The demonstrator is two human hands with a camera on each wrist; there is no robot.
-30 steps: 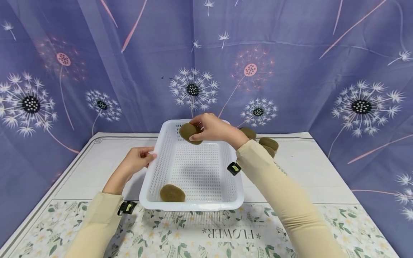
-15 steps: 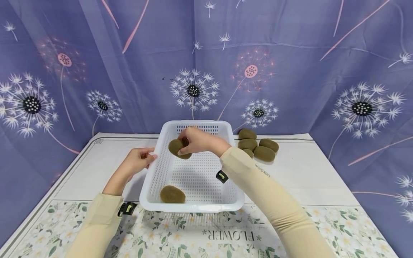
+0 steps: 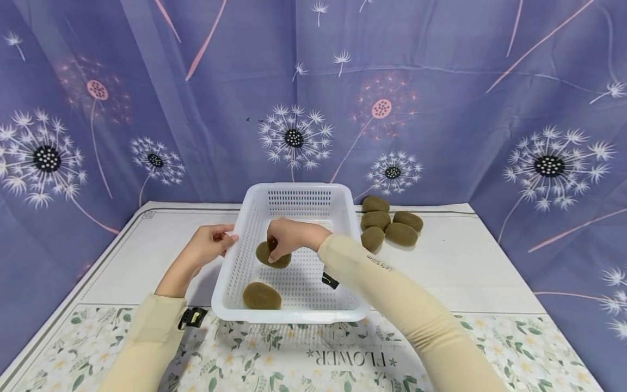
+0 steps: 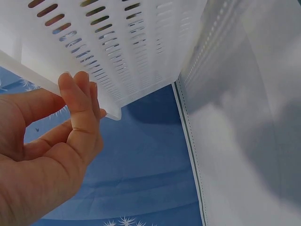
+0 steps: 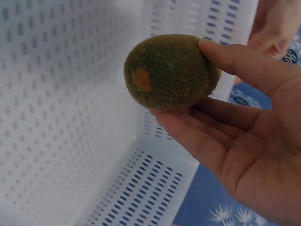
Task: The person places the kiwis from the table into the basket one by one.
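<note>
My right hand (image 3: 295, 235) holds a brown kiwi (image 3: 262, 252) inside the white plastic basket (image 3: 294, 316). In the right wrist view, the thumb presses one side of the fuzzy kiwi (image 5: 171, 70) and the fingers support the other. A second kiwi (image 3: 262, 296) lies in the basket's near left corner. On the basket's left side, my left hand (image 3: 202, 247) pinches the rim. The left wrist view has the thumb and fingertips of that hand (image 4: 61, 136) on the rim, beneath the slotted side wall (image 4: 108, 52).
Several kiwis (image 3: 401, 234) lie grouped on the white tabletop (image 3: 465, 267) to the right of the basket. A floral cloth (image 3: 274, 359) covers the table's near part. Behind hangs a purple dandelion-print curtain (image 3: 210, 120).
My right hand has carried its kiwi from the basket's far edge down and nearer, into the basket. The grouped kiwis came into fuller view as the arm moved. The left hand stayed put.
</note>
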